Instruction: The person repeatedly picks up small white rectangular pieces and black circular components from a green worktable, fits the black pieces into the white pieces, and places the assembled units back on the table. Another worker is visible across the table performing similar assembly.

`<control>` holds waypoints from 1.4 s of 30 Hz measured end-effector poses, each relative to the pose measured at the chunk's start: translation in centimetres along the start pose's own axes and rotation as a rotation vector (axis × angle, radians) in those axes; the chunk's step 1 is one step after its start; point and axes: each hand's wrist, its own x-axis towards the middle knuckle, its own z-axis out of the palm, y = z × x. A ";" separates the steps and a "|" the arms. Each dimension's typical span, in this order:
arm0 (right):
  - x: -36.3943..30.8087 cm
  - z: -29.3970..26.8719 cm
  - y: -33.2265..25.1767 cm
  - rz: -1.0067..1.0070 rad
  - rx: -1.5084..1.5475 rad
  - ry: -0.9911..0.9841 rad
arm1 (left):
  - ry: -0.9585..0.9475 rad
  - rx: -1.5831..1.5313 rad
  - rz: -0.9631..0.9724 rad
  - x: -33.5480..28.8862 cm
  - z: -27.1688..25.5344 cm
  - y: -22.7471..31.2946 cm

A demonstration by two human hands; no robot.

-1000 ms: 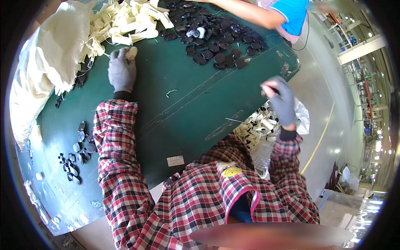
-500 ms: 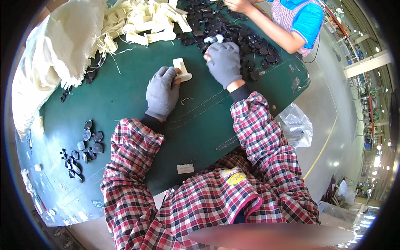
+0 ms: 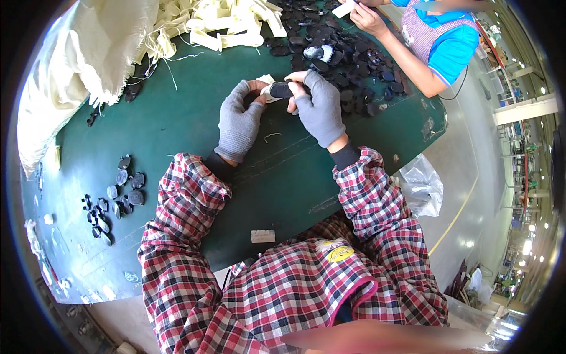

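Note:
My left hand (image 3: 240,121), in a grey fingerless glove, grips a cream plastic part (image 3: 266,79) between thumb and fingers. My right hand (image 3: 321,109), gloved the same way, pinches a black oval piece (image 3: 281,89) against the end of the cream part. Both hands meet above the green table (image 3: 194,127). Part of the cream piece is hidden behind my left fingers and the black piece. Just beyond my right hand lies a heap of black oval pieces (image 3: 359,71), with a pale shiny piece (image 3: 318,53) on it.
Cream parts (image 3: 230,23) are piled at the far side beside a white woven sack (image 3: 88,65). Several black pieces (image 3: 125,192) lie at the left. Across the table, another person's hand (image 3: 368,20) holds a white part. A small label (image 3: 263,236) sits near the front edge.
My right hand has come back left from the black heap with a black oval piece, bringing it against the cream part. My left hand has shifted slightly right and still holds that part.

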 end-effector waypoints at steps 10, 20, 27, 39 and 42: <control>-0.5 -0.2 -0.3 -0.066 0.020 -0.016 | 0.038 -0.095 -0.025 -0.3 0.0 0.5; -0.2 -0.1 0.6 -0.264 -0.281 0.047 | -0.113 -0.166 -0.107 -0.5 -0.8 1.8; -0.5 0.6 0.1 0.091 0.263 -0.079 | -0.010 -0.123 -0.054 -0.3 -0.4 0.8; -0.6 0.6 0.1 0.276 0.361 -0.161 | 0.012 -0.041 -0.023 -0.5 -0.5 0.9; -0.5 0.8 0.2 0.301 0.329 -0.150 | -0.018 -0.045 -0.071 -0.5 -0.7 1.3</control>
